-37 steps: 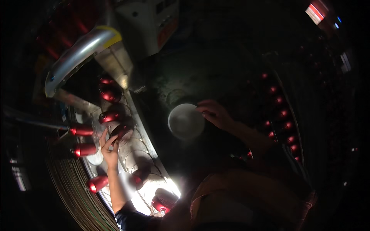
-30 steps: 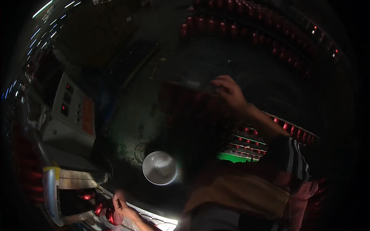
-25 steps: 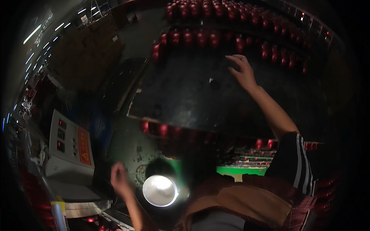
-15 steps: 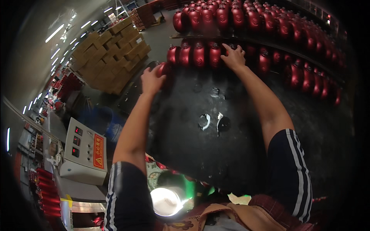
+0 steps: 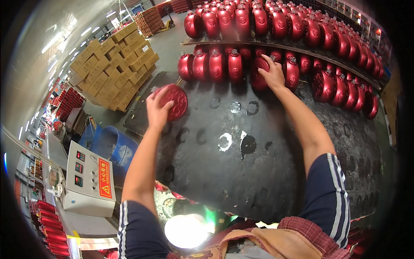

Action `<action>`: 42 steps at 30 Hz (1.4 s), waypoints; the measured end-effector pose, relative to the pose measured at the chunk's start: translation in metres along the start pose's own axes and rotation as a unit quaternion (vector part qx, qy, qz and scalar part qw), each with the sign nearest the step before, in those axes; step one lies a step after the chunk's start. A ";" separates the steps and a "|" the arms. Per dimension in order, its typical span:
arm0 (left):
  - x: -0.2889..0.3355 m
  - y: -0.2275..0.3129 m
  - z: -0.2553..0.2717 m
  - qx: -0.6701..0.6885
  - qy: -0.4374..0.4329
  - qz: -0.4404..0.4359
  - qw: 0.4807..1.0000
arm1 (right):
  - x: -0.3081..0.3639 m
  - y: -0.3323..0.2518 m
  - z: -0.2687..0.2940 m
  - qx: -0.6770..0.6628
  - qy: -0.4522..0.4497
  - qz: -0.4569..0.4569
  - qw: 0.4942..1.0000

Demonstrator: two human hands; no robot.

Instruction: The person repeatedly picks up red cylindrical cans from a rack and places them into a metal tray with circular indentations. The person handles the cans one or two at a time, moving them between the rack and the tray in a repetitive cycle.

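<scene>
My left hand (image 5: 158,108) is closed round a flat, round red bottle (image 5: 177,102) over the left part of a black tabletop (image 5: 194,159). The bottle is tilted, with one broad face partly turned to me. At the far side, my right hand (image 5: 273,76) grips another red bottle (image 5: 258,73), fingers over its upper edge and thumb on the near side. Whether that bottle touches the tabletop I cannot tell. Between my hands, several matching bottles (image 5: 200,65) stand upright in a row along the far edge. One more bottle (image 5: 292,74) stands just right of my right hand.
Beyond, a raised board (image 5: 241,42) carries many more red bottles (image 5: 260,20). Another group (image 5: 340,88) stands at far right. Wet ring marks spot the tabletop. Left are stacked cartons (image 5: 114,69), a blue barrel (image 5: 113,144) and a grey control box (image 5: 88,179). A bright lamp (image 5: 186,231) glows near my body.
My left hand has brought its bottle nearer and a little to the left. My right hand, earlier with fingers apart at the row, is now closed on a bottle. The picture is brighter.
</scene>
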State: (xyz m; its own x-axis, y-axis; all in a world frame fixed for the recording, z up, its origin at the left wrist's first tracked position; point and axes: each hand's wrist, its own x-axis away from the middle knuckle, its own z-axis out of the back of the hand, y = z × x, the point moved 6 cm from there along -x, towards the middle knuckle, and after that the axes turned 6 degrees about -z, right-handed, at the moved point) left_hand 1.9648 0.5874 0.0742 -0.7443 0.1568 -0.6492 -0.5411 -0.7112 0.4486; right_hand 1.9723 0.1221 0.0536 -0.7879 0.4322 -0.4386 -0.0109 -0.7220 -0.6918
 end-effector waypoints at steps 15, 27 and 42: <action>0.532 -0.059 0.248 0.689 0.226 0.483 0.491 | 0.521 -0.264 -0.068 -0.686 -0.512 -0.450 0.254; 0.713 -0.071 0.247 0.822 0.387 0.360 0.213 | 0.805 -0.287 -0.247 -0.557 -0.563 -0.598 -0.124; 0.730 -0.005 0.263 0.835 0.466 0.177 0.235 | 0.793 -0.254 -0.276 -0.365 -0.688 -0.616 -0.113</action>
State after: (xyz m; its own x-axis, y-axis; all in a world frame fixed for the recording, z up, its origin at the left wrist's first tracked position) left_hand 1.3205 0.8857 -0.2402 -0.8702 -0.4810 0.1063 -0.4885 0.8145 -0.3130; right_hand 1.5199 0.7977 -0.2766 0.3690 -0.9288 0.0348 -0.8596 -0.3268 0.3928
